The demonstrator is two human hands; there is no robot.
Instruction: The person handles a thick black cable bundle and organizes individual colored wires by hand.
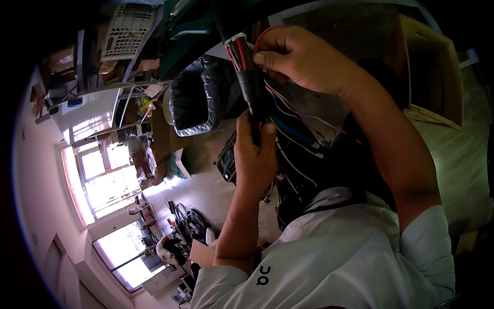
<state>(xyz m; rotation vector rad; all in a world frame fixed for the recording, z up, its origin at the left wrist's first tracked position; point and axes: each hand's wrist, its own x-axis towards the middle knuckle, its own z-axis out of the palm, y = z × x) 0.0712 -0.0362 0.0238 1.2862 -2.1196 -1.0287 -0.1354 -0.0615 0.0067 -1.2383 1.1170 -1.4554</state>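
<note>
A thick black cable sleeve (pixel 247 85) runs up the middle, its upper end showing bundled red, white and dark wires (pixel 237 54). My left hand (pixel 254 149) is closed around the sleeve's lower part, thumb upward. My right hand (pixel 293 59) pinches at the exposed wires beside the sleeve's top, with a thin red wire (pixel 269 30) looping over its fingers; exactly which strand is between the fingertips is unclear. Loose blue, yellow and white wires with connectors (pixel 303 141) hang below my hands over dark equipment, whose shape I cannot make out.
A bin with a crinkled dark liner (pixel 193 95) stands left of the cable. An open wooden-looking box (pixel 432 72) is at upper right. Cluttered shelves with a crate (pixel 128 33) fill the upper left. Near the windows are coiled black hoses (pixel 193 221) and another person (pixel 170 252).
</note>
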